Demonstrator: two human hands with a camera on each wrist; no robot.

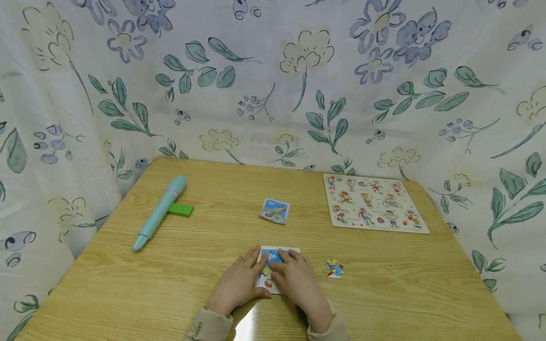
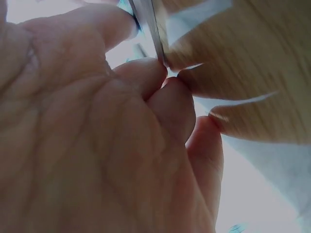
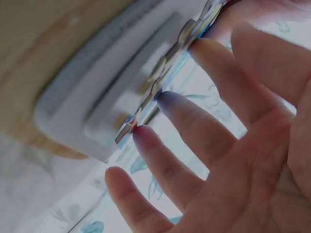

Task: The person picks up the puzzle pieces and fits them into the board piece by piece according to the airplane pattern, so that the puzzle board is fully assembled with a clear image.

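Both hands rest on a small white-framed puzzle board with a blue picture point(image 1: 277, 258), which lies flat on the wooden table point(image 1: 213, 293) near its front edge, straight ahead of the person. The left hand point(image 1: 239, 283) covers the board's left side, its fingers reaching onto the picture; the right hand point(image 1: 296, 279) covers the right side, with its fingers pointing left across the surface. In the right wrist view the fingers point(image 3: 194, 121) are spread and nearly straight, their tips touching the edges of jigsaw pieces set in the tray, so this hand presses rather than clasps. In the left wrist view the fingers point(image 2: 170, 104) are bent, with their tips close to a thin edge point(image 2: 150, 29), but the picture is too close and blurred to tell whether they pinch it.

Just to the right of the hands lies a small loose multicoloured puzzle piece point(image 1: 334, 269), apart from the board. Further back, near the middle of the table, sits a small square card with an aeroplane picture point(image 1: 275, 210). At the back right lies a larger pale wooden puzzle board printed with small figures of children point(image 1: 375, 202). On the left, a long light-teal pen-shaped device point(image 1: 159, 212) lies diagonally, with a flat green rectangular block point(image 1: 181, 209) touching its right side. A white cloth printed with flowers and leaves point(image 1: 273, 85) hangs around the table.
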